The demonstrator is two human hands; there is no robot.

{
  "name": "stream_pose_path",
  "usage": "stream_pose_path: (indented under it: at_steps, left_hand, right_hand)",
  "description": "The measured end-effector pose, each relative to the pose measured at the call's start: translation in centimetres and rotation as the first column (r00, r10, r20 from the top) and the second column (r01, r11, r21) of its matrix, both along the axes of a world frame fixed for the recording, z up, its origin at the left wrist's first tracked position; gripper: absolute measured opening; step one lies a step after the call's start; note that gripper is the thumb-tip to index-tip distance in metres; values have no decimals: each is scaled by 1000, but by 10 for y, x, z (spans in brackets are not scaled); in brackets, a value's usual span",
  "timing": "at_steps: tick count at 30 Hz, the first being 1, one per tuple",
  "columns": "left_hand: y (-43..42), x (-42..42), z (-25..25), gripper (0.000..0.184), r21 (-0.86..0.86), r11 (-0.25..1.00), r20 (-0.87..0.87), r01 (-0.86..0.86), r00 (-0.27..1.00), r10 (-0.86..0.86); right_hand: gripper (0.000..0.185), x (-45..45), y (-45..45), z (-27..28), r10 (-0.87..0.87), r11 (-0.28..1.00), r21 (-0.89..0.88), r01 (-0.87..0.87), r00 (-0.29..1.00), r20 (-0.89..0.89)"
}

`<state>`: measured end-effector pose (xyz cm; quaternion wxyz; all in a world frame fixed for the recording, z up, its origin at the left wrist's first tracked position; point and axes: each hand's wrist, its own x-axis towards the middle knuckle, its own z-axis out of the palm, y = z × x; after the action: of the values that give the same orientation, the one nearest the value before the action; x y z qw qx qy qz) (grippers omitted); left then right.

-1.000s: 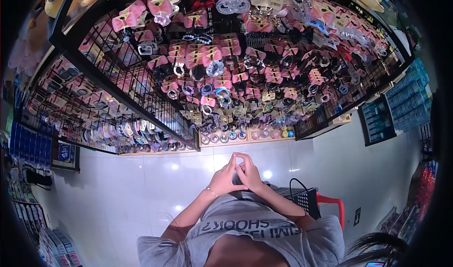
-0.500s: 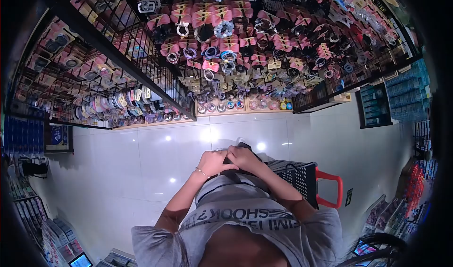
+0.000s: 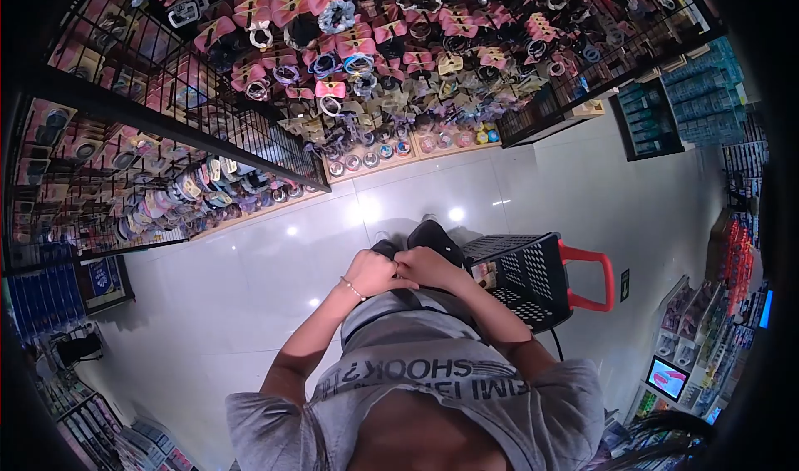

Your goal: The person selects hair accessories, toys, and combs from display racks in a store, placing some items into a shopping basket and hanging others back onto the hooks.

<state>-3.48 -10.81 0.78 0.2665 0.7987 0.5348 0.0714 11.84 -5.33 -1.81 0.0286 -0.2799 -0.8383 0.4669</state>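
My left hand (image 3: 374, 273), with a beaded bracelet (image 3: 352, 289) at the wrist, is closed in front of my waist. Against it rests my right hand (image 3: 430, 269), its fingers curled and its thumb pointing toward the left hand. The two hands touch each other; whether anything small is between the fingers is hidden. Just right of my right forearm stands a dark perforated shopping basket (image 3: 533, 275) with a red handle (image 3: 610, 280). Some contents show faintly through its opening.
Ahead, a wire display rack (image 3: 275, 151) holds hair ties and other accessories on pink cards. Teal packages (image 3: 703, 92) fill a shelf at the right. A small lit screen (image 3: 667, 377) sits on shelving at lower right. Glossy tiled floor (image 3: 241, 280) lies between.
The view has turned, so the racks now appear tilted and shifted left. More of the basket's inside shows. My hands stay together at my waist.
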Motion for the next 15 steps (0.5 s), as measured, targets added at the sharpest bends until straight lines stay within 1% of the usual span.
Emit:
stream_pose_path:
  at_steps: [2, 5, 9, 11, 13, 15]
  left_hand:
    - [4, 4, -1, 47, 8, 1000, -35, 27, 999, -27]
    - [12, 10, -4, 48, 2, 998, -57, 69, 996, -69]
    - [22, 20, -11, 51, -3, 996, -67, 87, 994, -87]
    - [30, 27, -6, 56, -1, 997, -47, 82, 995, -82]
    - [39, 35, -7, 58, -10, 995, -56, 101, 993, -101]
    - [48, 41, -7, 60, -20, 993, -63, 115, 991, -116]
  right_hand:
    - [16, 4, 1, -1, -12, 1000, -27, 13, 1000, 11]
    - [14, 10, 5, -4, -36, 999, -7, 36, 998, -44]
    - [13, 22, 15, -7, -74, 997, -10, 74, 997, -10]
    - [13, 28, 22, -7, -93, 996, -10, 93, 996, 11]
    - [13, 35, 29, -6, -110, 993, 34, 110, 994, 3]
    - [13, 42, 34, -3, -148, 989, 33, 147, 989, 20]
